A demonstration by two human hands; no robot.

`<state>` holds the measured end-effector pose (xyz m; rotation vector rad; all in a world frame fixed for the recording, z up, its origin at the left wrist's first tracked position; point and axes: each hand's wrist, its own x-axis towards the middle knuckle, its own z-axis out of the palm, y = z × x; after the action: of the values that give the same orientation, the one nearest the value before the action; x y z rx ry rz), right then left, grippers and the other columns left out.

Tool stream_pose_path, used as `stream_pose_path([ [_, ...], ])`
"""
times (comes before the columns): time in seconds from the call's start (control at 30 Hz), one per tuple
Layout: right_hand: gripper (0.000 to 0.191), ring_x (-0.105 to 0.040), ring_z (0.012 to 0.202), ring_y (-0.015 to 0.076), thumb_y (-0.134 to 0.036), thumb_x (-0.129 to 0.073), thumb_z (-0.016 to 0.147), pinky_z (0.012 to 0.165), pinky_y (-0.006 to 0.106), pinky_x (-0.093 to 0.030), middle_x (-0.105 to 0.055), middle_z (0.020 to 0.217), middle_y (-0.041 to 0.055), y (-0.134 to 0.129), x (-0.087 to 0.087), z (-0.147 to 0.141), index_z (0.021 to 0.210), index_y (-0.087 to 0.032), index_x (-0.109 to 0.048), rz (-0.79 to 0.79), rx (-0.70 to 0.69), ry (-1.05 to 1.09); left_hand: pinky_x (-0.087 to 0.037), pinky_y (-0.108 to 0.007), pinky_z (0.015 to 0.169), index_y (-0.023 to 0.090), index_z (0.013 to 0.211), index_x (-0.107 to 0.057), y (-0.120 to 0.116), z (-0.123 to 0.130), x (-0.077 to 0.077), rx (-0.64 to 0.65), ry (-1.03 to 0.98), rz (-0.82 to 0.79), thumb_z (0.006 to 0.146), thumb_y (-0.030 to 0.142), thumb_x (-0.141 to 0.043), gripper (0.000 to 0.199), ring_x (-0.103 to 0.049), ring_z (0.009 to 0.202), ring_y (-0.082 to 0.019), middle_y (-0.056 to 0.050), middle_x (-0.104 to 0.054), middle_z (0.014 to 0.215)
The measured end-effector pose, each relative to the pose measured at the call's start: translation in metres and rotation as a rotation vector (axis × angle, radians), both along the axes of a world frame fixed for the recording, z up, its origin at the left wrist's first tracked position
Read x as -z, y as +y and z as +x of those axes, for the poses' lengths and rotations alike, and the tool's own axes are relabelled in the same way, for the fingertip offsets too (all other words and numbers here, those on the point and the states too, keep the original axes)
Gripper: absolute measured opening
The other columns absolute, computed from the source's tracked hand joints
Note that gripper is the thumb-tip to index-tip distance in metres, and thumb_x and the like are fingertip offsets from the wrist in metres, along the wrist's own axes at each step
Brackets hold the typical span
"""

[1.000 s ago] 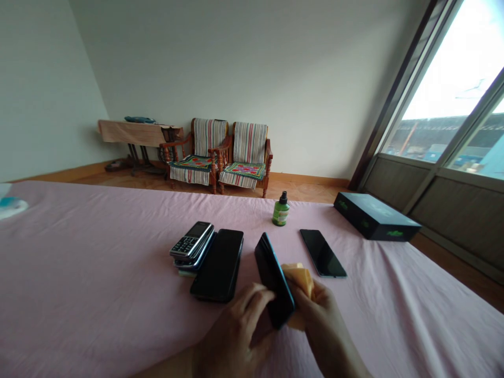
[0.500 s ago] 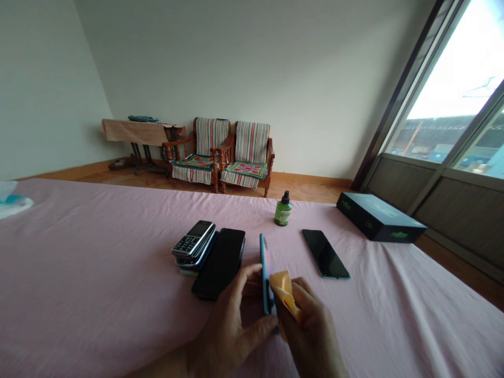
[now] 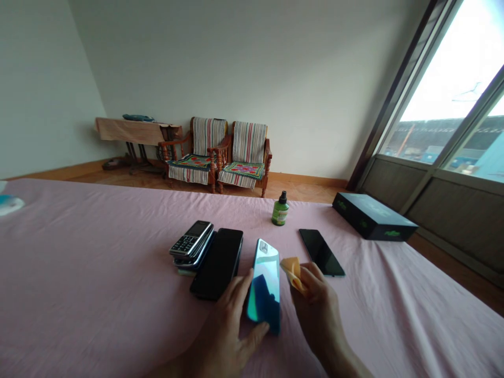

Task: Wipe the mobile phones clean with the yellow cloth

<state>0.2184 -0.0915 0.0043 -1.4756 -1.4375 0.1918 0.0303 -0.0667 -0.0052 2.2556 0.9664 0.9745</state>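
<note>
A shiny blue smartphone (image 3: 266, 286) is tilted above the pink sheet, its reflective back and camera block facing up. My left hand (image 3: 232, 325) grips it by the left edge and lower end, between fingers and thumb. In my right hand (image 3: 317, 296), just right of the phone and apart from it, a folded yellow-orange cloth (image 3: 293, 270) is pinched. Left of the blue phone lies a black smartphone (image 3: 219, 262), beside a stack of phones topped by a silver keypad phone (image 3: 191, 239). Another dark smartphone (image 3: 321, 252) rests beyond my right hand.
A green spray bottle (image 3: 280, 210) stands upright behind the phones. At the right is a black box (image 3: 374, 216) with green markings. The pink sheet (image 3: 98, 273) covers the surface. Two wooden chairs (image 3: 244, 152) and a cloth-draped table (image 3: 129, 131) stand by the wall.
The blue phone has turned from edge-on to showing its back. My right hand with the cloth has moved right, away from the phone. The view has shifted slightly.
</note>
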Motion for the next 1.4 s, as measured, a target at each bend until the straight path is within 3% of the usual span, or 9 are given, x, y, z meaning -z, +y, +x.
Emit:
stream_pose_path([
  [0.13, 0.016, -0.054, 0.066, 0.0138, -0.007, -0.048, 0.08, 0.057, 0.023, -0.04, -0.055, 0.078, 0.0022, 0.0, 0.006, 0.0, 0.073, -0.019, -0.057, 0.001, -0.03, -0.121, -0.045, -0.046, 0.103, 0.028, 0.144, -0.032, -0.002, -0.001, 0.001, 0.01, 0.057, -0.015, 0.078, 0.012, -0.066, 0.077, -0.05, 0.126, -0.03, -0.011, -0.051, 0.134],
  [0.33, 0.034, -0.055, 0.078, 0.018, 0.005, -0.047, 0.073, 0.065, 0.027, -0.043, -0.059, 0.085, 0.0041, -0.008, 0.008, -0.009, 0.084, -0.021, -0.065, -0.048, -0.153, -0.33, -0.042, -0.043, 0.106, 0.023, 0.133, -0.045, -0.004, 0.0, -0.003, 0.094, 0.178, -0.06, 0.071, 0.001, -0.06, 0.067, -0.048, 0.124, -0.027, -0.009, -0.048, 0.134],
  [0.47, 0.031, -0.055, 0.078, 0.0198, 0.003, -0.051, 0.077, 0.063, 0.029, -0.042, -0.061, 0.084, 0.0042, -0.012, 0.011, -0.02, 0.084, -0.023, -0.066, -0.149, -0.185, -0.455, -0.047, -0.038, 0.099, 0.021, 0.112, -0.058, -0.006, 0.001, -0.009, 0.137, 0.252, 0.013, 0.069, -0.004, -0.052, 0.05, -0.056, 0.109, -0.023, -0.005, -0.058, 0.114],
  [0.7, 0.03, -0.054, 0.08, 0.0223, 0.002, -0.049, 0.078, 0.066, 0.032, -0.042, -0.062, 0.091, 0.0065, -0.012, 0.016, -0.028, 0.089, -0.022, -0.062, -0.172, -0.149, -0.597, -0.05, -0.033, 0.083, 0.019, 0.095, -0.062, -0.012, 0.003, -0.011, 0.119, 0.345, 0.226, 0.076, -0.001, -0.052, 0.03, -0.058, 0.091, -0.023, -0.005, -0.064, 0.099],
  [0.83, 0.029, -0.052, 0.079, 0.0213, 0.001, -0.047, 0.082, 0.069, 0.032, -0.041, -0.061, 0.091, 0.0068, 0.002, 0.006, -0.024, 0.093, -0.021, -0.064, -0.187, -0.177, -0.621, -0.049, -0.033, 0.078, 0.019, 0.086, -0.061, -0.013, 0.005, -0.007, 0.103, 0.36, 0.318, 0.082, 0.001, -0.051, 0.021, -0.057, 0.087, -0.022, -0.004, -0.063, 0.091],
  [1.0, 0.029, -0.052, 0.079, 0.0185, 0.002, -0.047, 0.082, 0.068, 0.028, -0.038, -0.059, 0.084, 0.0054, 0.034, -0.005, -0.017, 0.079, -0.019, -0.066, -0.205, -0.143, -0.582, -0.048, -0.033, 0.076, 0.018, 0.086, -0.062, -0.012, 0.006, -0.006, 0.119, 0.435, 0.3, 0.084, 0.002, -0.055, 0.018, -0.056, 0.087, -0.022, -0.003, -0.062, 0.092],
  [1.23, 0.025, -0.052, 0.078, 0.0164, -0.001, -0.051, 0.082, 0.068, 0.026, -0.035, -0.055, 0.079, 0.0042, 0.073, 0.001, -0.008, 0.072, -0.017, -0.068, -0.185, -0.118, -0.565, -0.046, -0.032, 0.079, 0.018, 0.094, -0.062, -0.01, 0.004, -0.007, 0.18, 0.438, 0.299, 0.084, 0.004, -0.06, 0.017, -0.055, 0.089, -0.022, -0.003, -0.062, 0.096],
  [1.4, 0.025, -0.051, 0.08, 0.0169, -0.001, -0.052, 0.082, 0.069, 0.026, -0.034, -0.055, 0.08, 0.0046, 0.082, 0.005, -0.006, 0.07, -0.017, -0.067, -0.175, -0.114, -0.556, -0.046, -0.033, 0.082, 0.017, 0.095, -0.061, -0.013, 0.004, -0.009, 0.145, 0.442, 0.309, 0.084, 0.004, -0.061, 0.018, -0.054, 0.091, -0.022, -0.003, -0.062, 0.099],
])
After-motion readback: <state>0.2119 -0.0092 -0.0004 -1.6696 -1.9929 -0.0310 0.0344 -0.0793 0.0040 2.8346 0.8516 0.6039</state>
